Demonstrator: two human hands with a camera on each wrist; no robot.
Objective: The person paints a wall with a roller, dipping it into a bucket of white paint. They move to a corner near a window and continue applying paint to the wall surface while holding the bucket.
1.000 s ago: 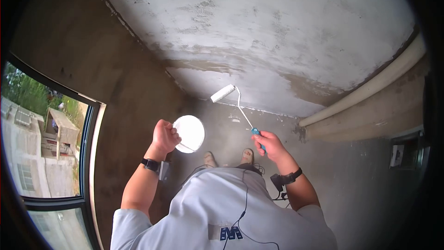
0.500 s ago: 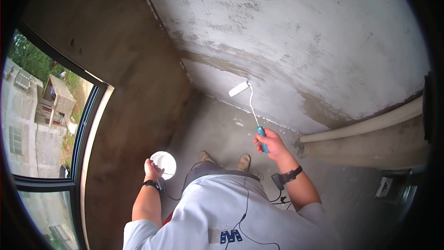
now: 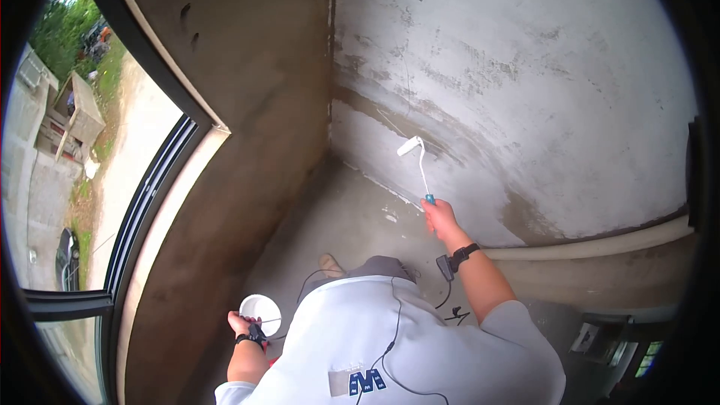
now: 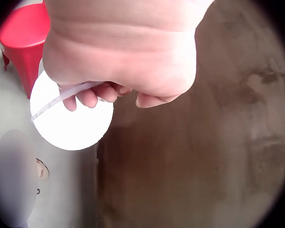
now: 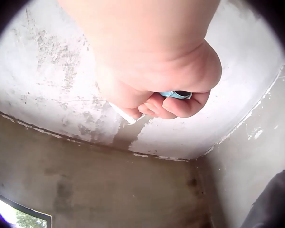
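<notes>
roller further out on the wall now, bucket hand dropped low
right hand (image 3: 441,217) grips the blue-handled white paint roller (image 3: 417,165), its long axis pointing up at the grey plastered wall (image 3: 540,90); left hand (image 3: 241,325) curls round the white round bucket's (image 3: 260,309) thin handle.

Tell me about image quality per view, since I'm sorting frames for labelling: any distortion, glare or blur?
Head view: strong fisheye bending, dark vignette, window bright. Left wrist view: the white bucket is blown out to a featureless disc, the left hand soft from closeness, a blurred smear lower left. Right wrist view: the right hand fills the frame, out of focus, the wall sharper.
</notes>
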